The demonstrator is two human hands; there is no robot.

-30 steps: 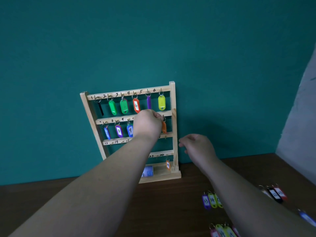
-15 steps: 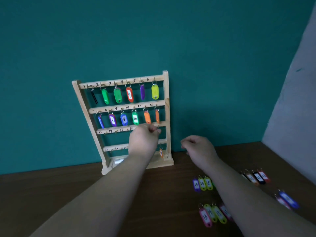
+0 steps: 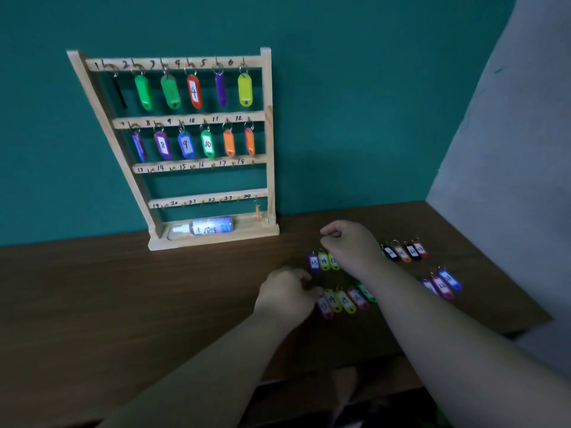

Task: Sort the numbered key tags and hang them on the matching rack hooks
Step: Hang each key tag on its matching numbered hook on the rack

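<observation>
The wooden key rack (image 3: 268,143) leans against the teal wall. Its two upper rows are full of coloured tags, ending with an orange tag (image 3: 249,142) under 12. The row marked 13 to 18 has bare hooks, and a small orange tag (image 3: 257,211) hangs under 24. Loose tags lie on the table: a purple 13 (image 3: 314,262) with yellow ones, and a nearer row starting with a pink tag (image 3: 325,306). My left hand (image 3: 287,293) is low, its curled fingertips at the pink tag's ring; a grip is not visible. My right hand (image 3: 352,247) hovers loosely curled over the far row, holding nothing.
A small bottle (image 3: 207,227) lies on the rack's base. More tags lie to the right: a black and orange group (image 3: 401,251) and a blue and red group (image 3: 445,284). The dark wooden table (image 3: 123,288) ends at a grey wall (image 3: 509,149) on the right.
My left hand left the rack's second row, where the orange tag now hangs under 12, and dropped to the loose tags. My right hand moved down over the tags too.
</observation>
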